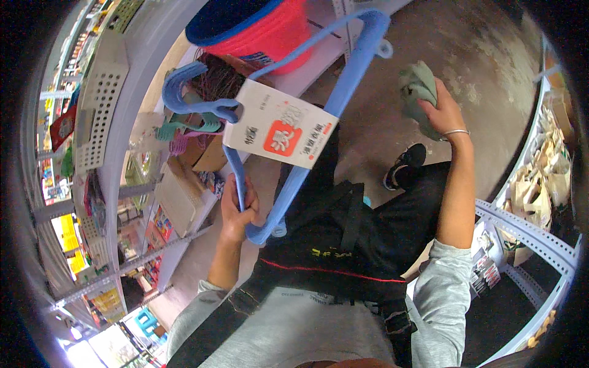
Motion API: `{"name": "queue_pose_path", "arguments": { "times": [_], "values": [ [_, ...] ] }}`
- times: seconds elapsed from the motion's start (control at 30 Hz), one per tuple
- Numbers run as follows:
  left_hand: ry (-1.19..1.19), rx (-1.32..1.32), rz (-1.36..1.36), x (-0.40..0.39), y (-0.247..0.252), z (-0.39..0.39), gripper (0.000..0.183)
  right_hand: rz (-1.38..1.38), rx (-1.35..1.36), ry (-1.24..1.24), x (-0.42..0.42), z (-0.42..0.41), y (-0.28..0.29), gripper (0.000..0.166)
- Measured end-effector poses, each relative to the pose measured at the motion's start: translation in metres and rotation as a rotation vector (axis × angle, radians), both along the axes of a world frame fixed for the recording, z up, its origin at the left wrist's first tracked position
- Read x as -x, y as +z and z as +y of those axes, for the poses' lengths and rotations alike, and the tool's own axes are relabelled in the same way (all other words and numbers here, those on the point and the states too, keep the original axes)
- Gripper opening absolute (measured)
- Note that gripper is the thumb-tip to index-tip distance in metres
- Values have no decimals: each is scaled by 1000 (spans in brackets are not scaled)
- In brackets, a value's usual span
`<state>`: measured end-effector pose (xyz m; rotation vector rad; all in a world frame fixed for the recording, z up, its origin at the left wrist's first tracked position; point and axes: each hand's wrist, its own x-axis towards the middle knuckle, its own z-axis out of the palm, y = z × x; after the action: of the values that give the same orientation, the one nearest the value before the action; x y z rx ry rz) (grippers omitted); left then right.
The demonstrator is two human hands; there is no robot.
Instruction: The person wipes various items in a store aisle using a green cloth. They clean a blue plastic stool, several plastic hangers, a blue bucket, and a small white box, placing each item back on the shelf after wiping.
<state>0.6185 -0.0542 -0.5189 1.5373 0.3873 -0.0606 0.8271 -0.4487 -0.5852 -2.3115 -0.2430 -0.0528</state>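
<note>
A bundle of blue clothes hangers (354,64) with a white and red cardboard sleeve (280,124) around it lies across the middle of the view. My left hand (239,207) grips one side of the bundle near its lower corner. The hangers' hooks (177,89) point up and left. Away to the right, my right hand (439,108) holds a crumpled grey-green cloth (416,87) above the floor, apart from the hangers.
Metal shelving (110,193) with goods runs along the left. A pink and blue tub (271,37) and more hangers (198,126) are on it. At the right, a perforated metal rack (529,225) stands near paper bags (531,195). My shoe (405,165) is on the concrete floor (460,50).
</note>
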Motion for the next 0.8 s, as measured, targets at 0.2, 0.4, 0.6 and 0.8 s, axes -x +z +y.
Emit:
{"name": "queue_pose_path", "arguments": {
  "times": [0.2, 0.4, 0.6, 0.8],
  "values": [
    [-175, -285, 0, -24, 9, -23, 57, 408, -916, -288, 6, 13, 22, 38],
    [-233, -296, -88, -42, 4, -30, 58, 411, -1545, -240, -1, 2, 26, 36],
    [-348, -605, -371, -48, -5, -27, 50, 300, -1603, -293, 2, 3, 28, 38],
    [-443, -911, -429, -40, -20, -14, 69, 236, -1601, -315, 10, 0, 33, 40]
  ]
}}
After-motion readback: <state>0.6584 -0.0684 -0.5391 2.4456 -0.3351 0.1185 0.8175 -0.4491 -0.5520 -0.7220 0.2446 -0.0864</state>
